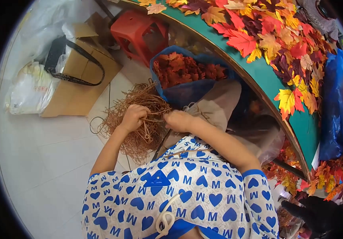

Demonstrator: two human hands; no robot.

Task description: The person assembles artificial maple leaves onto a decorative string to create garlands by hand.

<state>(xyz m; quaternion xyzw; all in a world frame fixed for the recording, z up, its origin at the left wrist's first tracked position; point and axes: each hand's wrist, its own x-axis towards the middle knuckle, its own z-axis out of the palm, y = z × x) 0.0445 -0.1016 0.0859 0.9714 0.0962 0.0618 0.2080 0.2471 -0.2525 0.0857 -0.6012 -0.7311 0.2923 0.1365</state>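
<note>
Brown wiry strands (129, 145) in loose tangle beside blue bag (187, 93) of red leaves (177, 69). Left hand (135, 116) pinching few strands; right hand (178, 121) close by, fingers curled together, whether pinching anything cannot tell.

Tangle of thin brown strands (129, 139): hangs above the floor (52, 159), beside the bench. Left hand (135, 117): grips several strands, looped ends hanging below the fingers. Right hand (179, 121): fingers curled at the tangle's right side; grip unclear. Blue bag (185, 95): holds rust-red leaves (179, 69), near the bench's long edge. Green-topped bench (305, 131): bears heaped autumn leaves (271, 36), one yellow-red leaf (288, 101) near its long edge. Red stool (137, 30): stands beyond the tangle. Cardboard box (77, 85): stands left.
</note>
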